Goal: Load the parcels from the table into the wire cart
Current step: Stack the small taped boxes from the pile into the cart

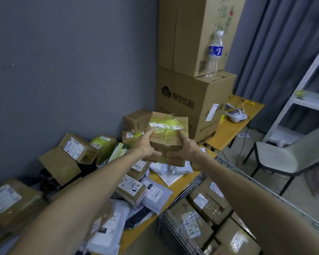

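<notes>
Both my hands hold a crumpled brown cardboard parcel (pixel 168 135) with yellow-green tape and a white label, lifted above the table. My left hand (pixel 147 144) grips its left side, thumb on top. My right hand (pixel 182 147) grips its right side. Below lies a pile of parcels (pixel 131 190) on the yellow table (pixel 136 234): brown boxes and grey and white mailer bags. The wire cart (pixel 175 230) stands at the lower right against the table edge, with several brown boxes (pixel 206 205) inside.
Two large cardboard boxes (pixel 191 100) are stacked in the corner, a plastic water bottle (pixel 214 56) on the lower one. A white device (pixel 235 115) lies on a second yellow table. A grey chair (pixel 287 157) and a white shelf (pixel 306 100) stand at the right.
</notes>
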